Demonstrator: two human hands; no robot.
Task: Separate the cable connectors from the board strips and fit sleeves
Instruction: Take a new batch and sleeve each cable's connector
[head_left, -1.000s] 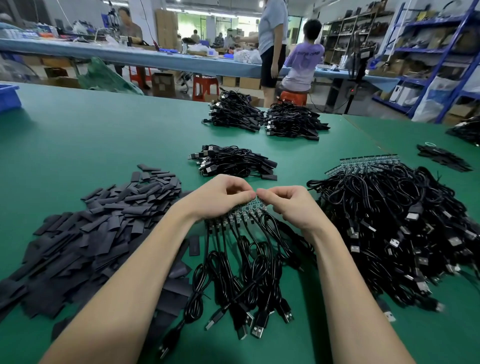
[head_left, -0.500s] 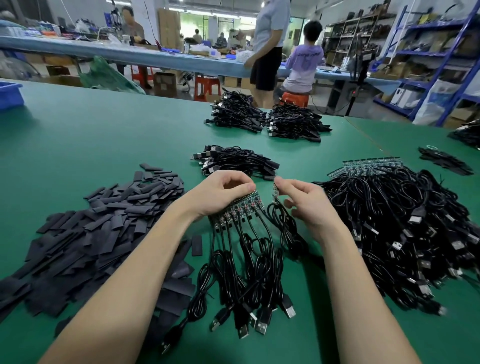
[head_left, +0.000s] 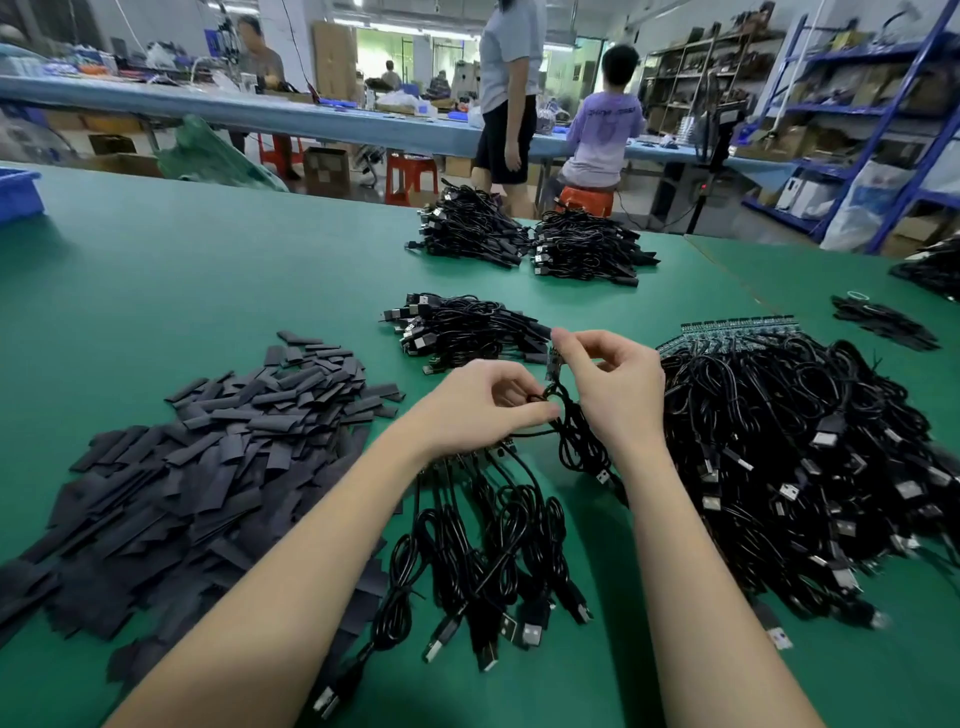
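Hands are held close together above the green table (head_left: 208, 280): a small connector board (head_left: 554, 359) is pinched upright between the thumb and forefinger of the right hand (head_left: 615, 387), its black cable (head_left: 579, 441) trailing down toward the table, while the coil of that cable is gripped by the curled fingers of the left hand (head_left: 480, 402). Below the left hand a bundle of black USB cables (head_left: 488, 551) is fanned out, its board strip mostly hidden under the wrist. A heap of flat black sleeves (head_left: 208, 441) is spread at the left, a large pile of cables (head_left: 810, 467) topped by a board strip (head_left: 737, 326) at the right, and 3 smaller cable bundles (head_left: 462, 327) are laid farther back
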